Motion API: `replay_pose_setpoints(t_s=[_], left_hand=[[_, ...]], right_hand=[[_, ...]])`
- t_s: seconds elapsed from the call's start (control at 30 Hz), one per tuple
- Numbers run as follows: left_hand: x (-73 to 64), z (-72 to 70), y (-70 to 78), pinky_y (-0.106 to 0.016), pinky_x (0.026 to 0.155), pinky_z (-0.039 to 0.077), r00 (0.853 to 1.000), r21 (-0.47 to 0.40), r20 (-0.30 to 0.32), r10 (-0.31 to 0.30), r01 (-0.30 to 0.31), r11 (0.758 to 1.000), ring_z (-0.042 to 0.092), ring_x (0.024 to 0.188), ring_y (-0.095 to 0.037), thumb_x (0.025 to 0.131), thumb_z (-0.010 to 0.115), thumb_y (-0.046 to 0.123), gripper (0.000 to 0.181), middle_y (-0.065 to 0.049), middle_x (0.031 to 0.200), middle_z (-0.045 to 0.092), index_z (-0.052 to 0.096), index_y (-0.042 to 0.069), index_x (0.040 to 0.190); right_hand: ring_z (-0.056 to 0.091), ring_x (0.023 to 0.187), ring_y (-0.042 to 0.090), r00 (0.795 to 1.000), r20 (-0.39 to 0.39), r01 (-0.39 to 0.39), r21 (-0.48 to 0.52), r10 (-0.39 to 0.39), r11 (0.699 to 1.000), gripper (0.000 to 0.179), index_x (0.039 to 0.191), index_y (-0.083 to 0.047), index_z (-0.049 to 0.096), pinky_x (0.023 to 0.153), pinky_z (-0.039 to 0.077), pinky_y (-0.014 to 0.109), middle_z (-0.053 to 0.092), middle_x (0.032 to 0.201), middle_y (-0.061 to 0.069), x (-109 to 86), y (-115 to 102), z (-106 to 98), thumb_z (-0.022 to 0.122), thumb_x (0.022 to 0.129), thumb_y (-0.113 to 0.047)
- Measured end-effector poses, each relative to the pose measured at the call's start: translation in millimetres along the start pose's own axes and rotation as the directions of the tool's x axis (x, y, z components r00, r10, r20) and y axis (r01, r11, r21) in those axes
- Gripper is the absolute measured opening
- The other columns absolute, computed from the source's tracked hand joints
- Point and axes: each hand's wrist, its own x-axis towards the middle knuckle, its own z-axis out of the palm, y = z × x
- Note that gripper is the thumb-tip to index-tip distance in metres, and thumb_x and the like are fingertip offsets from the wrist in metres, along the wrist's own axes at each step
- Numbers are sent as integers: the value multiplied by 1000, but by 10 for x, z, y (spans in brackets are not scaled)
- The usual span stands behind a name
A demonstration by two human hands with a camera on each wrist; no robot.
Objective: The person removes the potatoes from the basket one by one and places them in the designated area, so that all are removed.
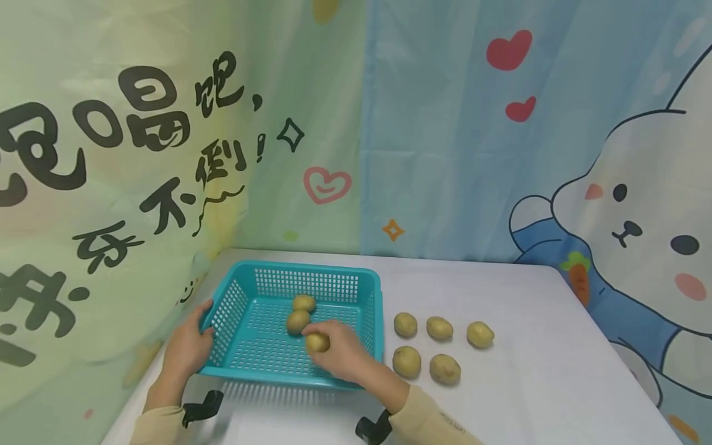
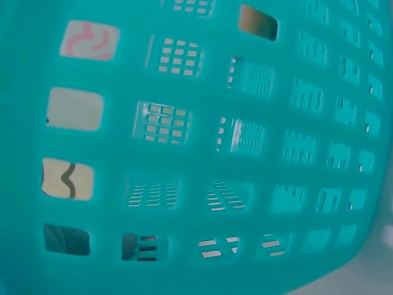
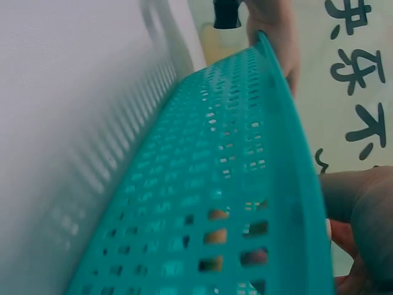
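A turquoise plastic basket (image 1: 256,375) with a grid of holes stands on the white table. My left hand (image 1: 188,343) grips its left side, thumb over the rim; in the left wrist view the pierced basket wall (image 2: 206,86) fills most of the picture. Reaching over the front rim, my right hand (image 1: 340,351) holds a potato (image 1: 317,342) between thumb and fingers inside the basket. Two more potatoes lie in there, one (image 1: 304,303) behind the other (image 1: 298,322). In the right wrist view, part of the right hand (image 3: 368,221) shows beyond the basket rim (image 3: 295,153).
Several potatoes lie on the table right of the basket, among them a front one (image 1: 445,369) and the rightmost one (image 1: 480,334). The white table (image 1: 534,383) meets a printed curtain (image 1: 434,136) at the back and left.
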Motion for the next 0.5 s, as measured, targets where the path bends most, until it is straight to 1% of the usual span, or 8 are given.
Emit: replay_pose_setpoints(t_s=[0.13, 0.23, 0.3, 0.4, 0.5], left_hand=[[10, 5, -7, -42, 68, 42, 1000, 2, -2, 0, 0, 1000, 52, 94, -39, 98, 45, 8, 58, -36, 142, 39, 27, 6, 153], [18, 2, -15, -41, 67, 42, 1000, 8, -5, 8, -8, 1000, 53, 93, -38, 98, 46, 8, 58, -36, 142, 39, 28, 6, 153], [27, -1, -19, -39, 63, 41, 1000, 9, -6, 11, -11, 1000, 54, 89, -37, 98, 45, 8, 58, -37, 139, 41, 28, 6, 153], [23, 0, -30, -39, 62, 41, 1000, 9, -8, 9, -9, 1000, 53, 88, -37, 98, 45, 8, 58, -37, 139, 41, 28, 6, 153], [20, 8, -30, -44, 69, 43, 1000, 3, -9, 7, -7, 1000, 52, 94, -39, 98, 46, 8, 59, -36, 142, 39, 27, 7, 153]], right_hand=[[56, 96, 16, 1000, -30, -5, -4, 4, 1000, 47, 121, -18, 66, 74, 49, 30, 62, 117, 5, -65, 36, -90, 75, 78, -2], [56, 100, 17, 998, -56, 3, 13, -2, 1000, 48, 124, -18, 64, 78, 50, 33, 61, 121, 4, -116, 67, -156, 75, 80, -3], [56, 101, 18, 997, -75, 14, 37, -11, 999, 48, 125, -18, 63, 79, 50, 34, 60, 122, 3, -148, 84, -201, 75, 81, -4], [56, 101, 17, 994, -106, 24, 64, -17, 998, 48, 127, -20, 62, 77, 50, 33, 59, 126, 2, -208, 106, -261, 74, 82, -6], [56, 97, 17, 990, -142, 34, 93, -20, 995, 49, 127, -20, 62, 73, 50, 29, 59, 129, 3, -269, 132, -316, 74, 82, -6]])
